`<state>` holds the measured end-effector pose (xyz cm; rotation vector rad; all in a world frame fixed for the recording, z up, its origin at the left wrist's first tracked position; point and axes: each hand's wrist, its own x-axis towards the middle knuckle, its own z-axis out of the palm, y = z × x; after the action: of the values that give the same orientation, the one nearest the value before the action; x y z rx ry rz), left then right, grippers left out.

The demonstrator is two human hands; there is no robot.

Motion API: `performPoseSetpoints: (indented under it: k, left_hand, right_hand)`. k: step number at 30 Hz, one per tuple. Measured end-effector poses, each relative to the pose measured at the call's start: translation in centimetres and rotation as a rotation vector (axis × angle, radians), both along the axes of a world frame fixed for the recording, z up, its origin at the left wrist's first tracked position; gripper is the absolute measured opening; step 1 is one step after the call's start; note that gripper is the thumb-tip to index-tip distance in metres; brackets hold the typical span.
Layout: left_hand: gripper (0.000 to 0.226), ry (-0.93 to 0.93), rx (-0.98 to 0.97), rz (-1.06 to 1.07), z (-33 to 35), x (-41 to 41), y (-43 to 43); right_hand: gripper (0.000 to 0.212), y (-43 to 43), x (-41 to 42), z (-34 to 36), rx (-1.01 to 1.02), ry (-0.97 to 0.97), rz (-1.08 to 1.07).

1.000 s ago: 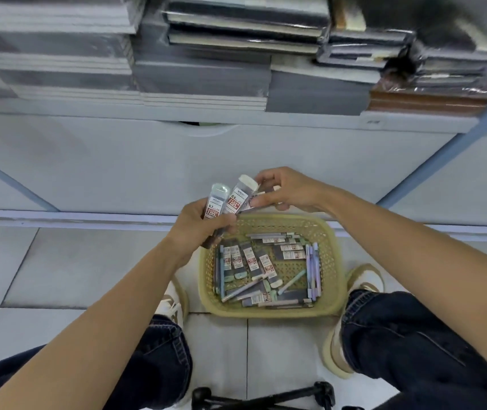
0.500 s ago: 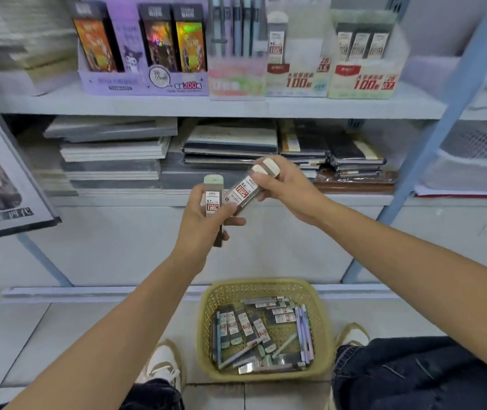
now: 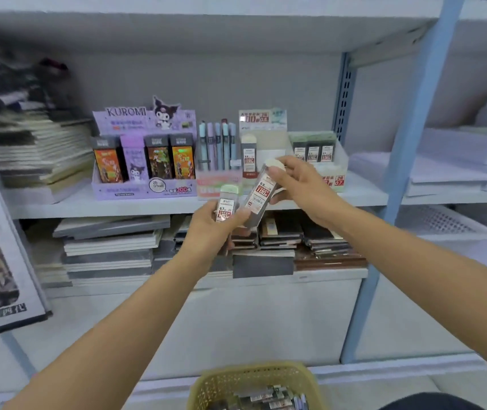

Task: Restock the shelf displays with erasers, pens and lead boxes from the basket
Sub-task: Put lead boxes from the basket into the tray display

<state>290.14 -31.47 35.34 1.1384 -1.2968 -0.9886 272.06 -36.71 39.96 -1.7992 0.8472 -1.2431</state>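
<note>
The right hand (image 3: 301, 184) pinches a clear, cream-capped plastic lead box (image 3: 258, 196); the left hand (image 3: 211, 224) has its grip around a green-capped lead box (image 3: 226, 204). Both are likely light, stiff and slick, best held across the flat sides.

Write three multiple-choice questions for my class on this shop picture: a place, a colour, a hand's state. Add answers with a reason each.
1. Where is the basket, relative to the left hand and right hand? A above them; B below them; C between them.
2. What colour is the cap on the left hand's lead box? A green; B red; C black.
3. The right hand is: A open and empty; B gripping a white-capped lead box; C flat on the basket.
Answers: 1 B, it sits at the bottom edge, under both arms. 2 A, the cap is pale green. 3 B, thumb and fingers pinch its capped end.
</note>
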Motion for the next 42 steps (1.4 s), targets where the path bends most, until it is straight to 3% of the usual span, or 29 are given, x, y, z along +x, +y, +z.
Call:
performPoseSetpoints:
  k: [8, 14, 24, 29, 32, 35, 38, 42]
  left_hand:
    - [0.016, 0.100, -0.129, -0.002, 4.2, 1.9, -4.0]
    - [0.016, 0.099, -0.150, -0.056, 4.5, 2.7, -5.7]
    - [0.018, 0.123, -0.156, -0.082, 4.0, 3.1, -6.1]
    - [0.019, 0.126, -0.160, -0.083, 4.0, 2.8, -6.1]
    - [0.019, 0.126, -0.156, -0.078, 4.1, 2.7, -6.1]
    - [0.018, 0.133, -0.151, -0.054, 4.2, 2.4, -6.3]
    - [0.017, 0.138, -0.158, -0.030, 4.2, 2.2, -6.5]
    - [0.019, 0.089, -0.182, -0.008, 4.3, 1.6, -6.7]
  right_hand:
    - [0.024, -7.3, -0.2, 8.4, -0.238, 0.029, -0.216]
    - [0.019, -11.5, 1.5, 7.4, -0.249, 0.297, -0.155]
    - [0.022, -12.9, 1.4, 7.3, -0.220, 0.340, -0.067]
    - [0.015, -12.7, 2.0, 5.4, -0.174, 0.462, -0.074]
    - [0.015, -12.8, 2.4, 5.1, -0.292, 0.469, -0.193]
    - [0.031, -13.3, 2.8, 5.1, -0.359, 0.467, -0.378]
    - [0.025, -13.3, 3.5, 4.9, -0.384, 0.514, -0.476]
    - [0.028, -11.9, 2.8, 5.4, -0.440, 0.469, -0.466]
